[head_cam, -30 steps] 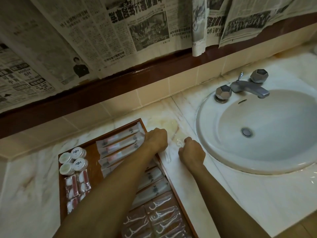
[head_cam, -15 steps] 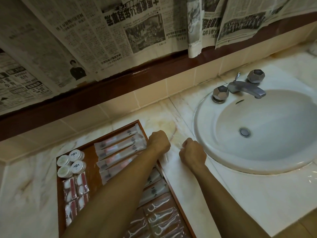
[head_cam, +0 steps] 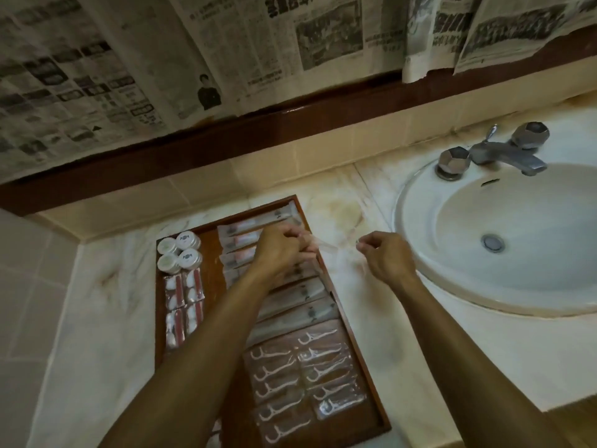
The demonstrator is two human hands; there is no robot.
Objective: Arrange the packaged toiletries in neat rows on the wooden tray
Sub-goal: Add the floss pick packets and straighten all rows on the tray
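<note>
Just right of the wooden tray (head_cam: 326, 263), over the bench (head_cam: 387, 334), both hands had lifted from where they pressed low a second before. The left hand (head_cam: 279, 250) and right hand (head_cam: 386, 255) each pinched an end of a clear packet (head_cam: 336, 250), stretched between them. Probably one more item bound for the tray's rows of packaged toiletries (head_cam: 300, 376).

Looks like a bathroom, hotel-style: a white basin (head_cam: 504, 240) is set into a marble counter (head_cam: 381, 337), with a chrome faucet (head_cam: 504, 155) mounted behind it. Tiled walls are seen, newspaper sheets (head_cam: 135, 69) are hung above, and guest toiletries are laid out on a wooden tray (head_cam: 211, 240).
</note>
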